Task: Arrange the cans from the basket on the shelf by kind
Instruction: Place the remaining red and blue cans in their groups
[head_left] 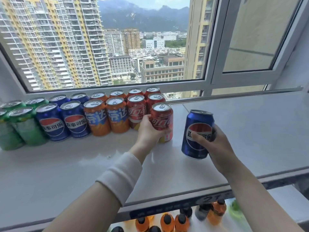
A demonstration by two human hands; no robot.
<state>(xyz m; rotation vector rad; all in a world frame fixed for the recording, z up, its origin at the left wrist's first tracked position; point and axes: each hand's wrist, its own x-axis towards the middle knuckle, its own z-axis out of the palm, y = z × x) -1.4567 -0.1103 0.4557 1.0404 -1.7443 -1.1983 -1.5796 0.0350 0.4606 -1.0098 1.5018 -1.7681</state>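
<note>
Can rows (93,114) crowd the left sill (259,128); right side open.

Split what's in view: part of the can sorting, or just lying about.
Job: Coca-Cola can in left hand, Pepsi can in right hand, sorted can rows, ledge.
Lying about: orange bottles below, window.

The red can (161,121) and blue can (197,134) are glossy printed metal with bare silvery lids. The shelf (58,168) looks like smooth, pale stone with a faint sheen, and the sleeve (121,176) is white ribbed knit cloth.
</note>
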